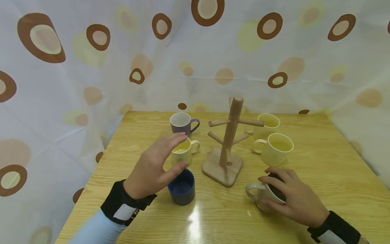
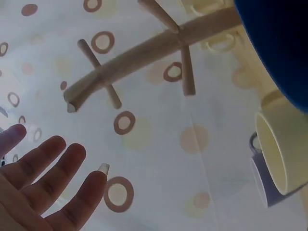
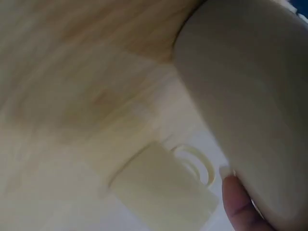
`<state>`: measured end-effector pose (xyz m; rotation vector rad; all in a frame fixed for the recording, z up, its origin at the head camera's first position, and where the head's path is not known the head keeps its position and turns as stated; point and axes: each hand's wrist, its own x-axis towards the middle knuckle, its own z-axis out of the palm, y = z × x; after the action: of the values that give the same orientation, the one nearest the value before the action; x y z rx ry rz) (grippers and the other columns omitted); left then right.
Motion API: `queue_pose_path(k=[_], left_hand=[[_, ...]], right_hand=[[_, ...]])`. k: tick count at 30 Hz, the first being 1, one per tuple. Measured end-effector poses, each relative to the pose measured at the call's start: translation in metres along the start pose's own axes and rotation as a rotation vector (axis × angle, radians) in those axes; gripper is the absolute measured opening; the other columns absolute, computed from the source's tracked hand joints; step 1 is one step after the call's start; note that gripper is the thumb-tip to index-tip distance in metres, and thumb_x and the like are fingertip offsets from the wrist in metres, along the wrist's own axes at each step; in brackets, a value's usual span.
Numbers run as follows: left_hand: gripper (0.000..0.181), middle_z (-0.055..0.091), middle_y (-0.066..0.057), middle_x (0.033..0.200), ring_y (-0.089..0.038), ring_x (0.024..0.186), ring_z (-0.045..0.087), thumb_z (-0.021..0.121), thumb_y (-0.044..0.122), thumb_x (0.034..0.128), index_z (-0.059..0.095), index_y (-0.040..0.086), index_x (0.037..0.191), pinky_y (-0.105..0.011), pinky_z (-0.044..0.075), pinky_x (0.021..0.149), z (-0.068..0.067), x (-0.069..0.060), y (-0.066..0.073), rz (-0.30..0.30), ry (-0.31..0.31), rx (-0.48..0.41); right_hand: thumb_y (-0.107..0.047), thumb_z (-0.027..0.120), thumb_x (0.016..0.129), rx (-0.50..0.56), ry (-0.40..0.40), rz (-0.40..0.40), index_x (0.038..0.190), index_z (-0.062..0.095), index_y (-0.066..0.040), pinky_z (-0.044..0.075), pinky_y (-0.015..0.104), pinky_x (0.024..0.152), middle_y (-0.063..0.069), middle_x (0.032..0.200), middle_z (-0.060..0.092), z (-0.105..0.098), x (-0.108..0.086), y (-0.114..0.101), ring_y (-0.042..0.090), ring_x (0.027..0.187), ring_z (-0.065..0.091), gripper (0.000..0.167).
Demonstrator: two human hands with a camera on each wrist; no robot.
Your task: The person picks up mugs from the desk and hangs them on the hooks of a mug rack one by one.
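My left hand point(image 1: 155, 164) hovers over the dark blue mug point(image 1: 181, 188), thumb and fingers spread apart with nothing between them. The left wrist view shows its fingers point(image 2: 55, 173) extended, and the blue mug point(image 2: 281, 43) close by at the upper right. My right hand point(image 1: 292, 196) grips a white mug point(image 1: 265, 196) with a dark inside around its rim; the mug's handle points left. A fingertip point(image 3: 238, 202) touches this mug point(image 3: 250, 106) in the right wrist view. Between the hands stands a wooden mug tree point(image 1: 233, 132), no mug on its pegs.
Behind the blue mug are a cream mug point(image 1: 181, 156) and a purple mug point(image 1: 181, 124) with a white inside. Two pale yellow mugs, a front one point(image 1: 275, 154) and a rear one point(image 1: 269, 126), stand right of the tree. A patterned curtain point(image 1: 195, 57) borders the wooden table point(image 1: 146, 220).
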<state>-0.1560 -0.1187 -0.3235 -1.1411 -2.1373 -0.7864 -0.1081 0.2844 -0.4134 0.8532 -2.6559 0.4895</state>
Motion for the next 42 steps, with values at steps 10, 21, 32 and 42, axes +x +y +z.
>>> queue_pose_path(k=[10, 21, 32, 42], left_hand=[[0.048, 0.064, -0.009, 0.127, -0.018, 0.118, 0.061, 0.057, 0.036, 0.0986, 0.055, 0.004, 0.134, -0.032, 0.05, 0.098, 0.037, 0.0, 0.037, 0.153, -0.055, -0.071], [0.055, 0.06, -0.006, 0.131, -0.017, 0.122, 0.057, 0.071, 0.034, 0.09, 0.055, 0.008, 0.136, -0.031, 0.047, 0.102, 0.055, -0.002, 0.034, 0.089, -0.207, 0.002], [0.053, 0.06, -0.005, 0.13, -0.017, 0.12, 0.057, 0.069, 0.033, 0.092, 0.053, 0.009, 0.137, -0.032, 0.047, 0.101, 0.053, -0.017, 0.021, 0.015, -0.217, 0.007], [0.051, 0.06, -0.005, 0.131, -0.017, 0.122, 0.057, 0.067, 0.033, 0.0937, 0.054, 0.01, 0.137, -0.033, 0.05, 0.097, 0.067, -0.025, 0.014, 0.01, -0.272, 0.019]], right_hand=[[-0.004, 0.061, 0.096, 0.817, -0.061, 0.275, 0.137, 0.046, -0.014, 0.055, 0.034, 0.069, 0.002, 0.127, 0.05, 0.008, 0.02, -0.04, 0.01, 0.106, 0.055, 0.045], [-0.013, 0.062, 0.096, 0.803, 0.04, 0.384, 0.136, 0.048, -0.012, 0.054, 0.036, 0.069, 0.015, 0.127, 0.051, 0.035, 0.055, -0.042, 0.017, 0.103, 0.056, 0.042], [-0.024, 0.062, 0.098, 0.755, 0.002, 0.435, 0.139, 0.045, -0.013, 0.051, 0.043, 0.081, 0.015, 0.141, 0.044, 0.045, 0.072, -0.028, 0.039, 0.121, 0.049, 0.046], [-0.028, 0.06, 0.099, 0.688, -0.013, 0.41, 0.145, 0.039, -0.01, 0.045, 0.055, 0.095, 0.016, 0.148, 0.041, 0.055, 0.079, -0.025, 0.037, 0.129, 0.046, 0.053]])
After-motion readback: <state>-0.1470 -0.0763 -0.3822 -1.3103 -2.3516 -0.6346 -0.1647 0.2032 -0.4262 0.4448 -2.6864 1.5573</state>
